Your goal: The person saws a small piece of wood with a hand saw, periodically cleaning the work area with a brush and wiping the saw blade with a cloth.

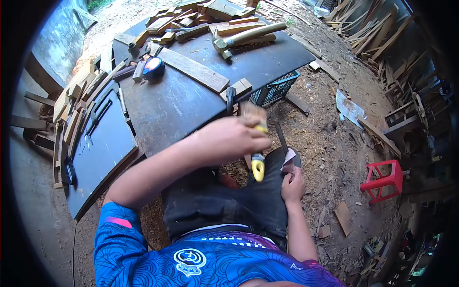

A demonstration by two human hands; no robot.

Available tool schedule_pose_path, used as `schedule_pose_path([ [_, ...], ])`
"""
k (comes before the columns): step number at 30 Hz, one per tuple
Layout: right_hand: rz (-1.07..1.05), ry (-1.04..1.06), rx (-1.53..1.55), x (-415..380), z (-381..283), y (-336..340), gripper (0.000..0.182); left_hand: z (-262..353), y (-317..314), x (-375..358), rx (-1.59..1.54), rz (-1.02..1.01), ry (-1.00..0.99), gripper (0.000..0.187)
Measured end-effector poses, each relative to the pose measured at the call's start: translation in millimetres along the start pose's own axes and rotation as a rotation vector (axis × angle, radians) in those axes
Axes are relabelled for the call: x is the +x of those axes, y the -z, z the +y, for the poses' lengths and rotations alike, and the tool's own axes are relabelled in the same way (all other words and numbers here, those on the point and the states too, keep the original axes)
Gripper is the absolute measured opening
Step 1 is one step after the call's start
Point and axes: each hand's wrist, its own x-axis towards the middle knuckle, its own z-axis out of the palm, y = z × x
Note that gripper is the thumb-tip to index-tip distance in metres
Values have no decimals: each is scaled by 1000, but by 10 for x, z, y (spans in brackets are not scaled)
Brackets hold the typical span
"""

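Observation:
My left hand (241, 138) is closed around a paintbrush (258, 168) with a yellow handle. Its brown bristles (254, 113) point away from me, close to the table edge, and are a little blurred. Above my right thigh, my right hand (293, 185) grips a folded brownish sheet (289, 160) that looks like sandpaper. A dark narrow bar (280, 136) sticks out just beyond the sheet; whether my right hand holds it too is hidden. A black clamp-like piece (230, 99) sits at the table edge near the brush.
On the dark table (167, 107) lie a hammer (248, 36), a tape measure (153, 68), a long board (193, 69) and piled wood offcuts (191, 19). Below stands a crate (275, 90). A red stool (382, 181) stands right, on ground strewn with shavings.

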Motion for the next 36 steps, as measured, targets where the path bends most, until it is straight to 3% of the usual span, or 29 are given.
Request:
schedule_pose_path([
  [1,-4,-3,3,-6,-22,14,31,113,-34,14,-134,29,-35,15],
  [3,-10,-11,7,-11,-22,20,31,223,-3,7,81,149,-45,14],
  [5,-14,3,38,-18,-20,11,31,-59,1,39,195,262,16,13],
  [9,14,23,108,-42,-22,42,32,-450,75,-68,357,411,219,17],
  [12,124,113,320,-41,-127,118,33,-728,70,-173,408,416,568,35],
  [15,82,127,422,126,-472,290,29,-832,217,-199,424,46,878,39],
  [18,-90,212,507,392,-879,493,20,-850,225,-212,367,-101,981,43],
  [21,-216,257,435,702,-1245,666,21,-884,147,-174,260,-23,996,51],
  [22,-224,264,422,799,-1370,721,21,-964,43,-187,219,89,905,54],
  [25,-246,435,339,1050,-1665,777,26,-1111,87,-48,149,63,807,50],
  [27,-219,569,326,1175,-1798,752,33,-1233,101,-4,61,17,890,42],
  [29,-310,542,245,1274,-1857,723,39,-1414,-146,-73,294,246,824,36],
  [30,-299,571,135,1303,-1870,701,40,-1452,-293,-121,312,472,730,34],
  [34,-248,572,-118,1246,-2018,693,41,-1370,-271,-138,194,629,629,31],
  [36,-234,565,-168,1211,-2123,673,36,-1379,-268,-144,54,616,604,32],
])
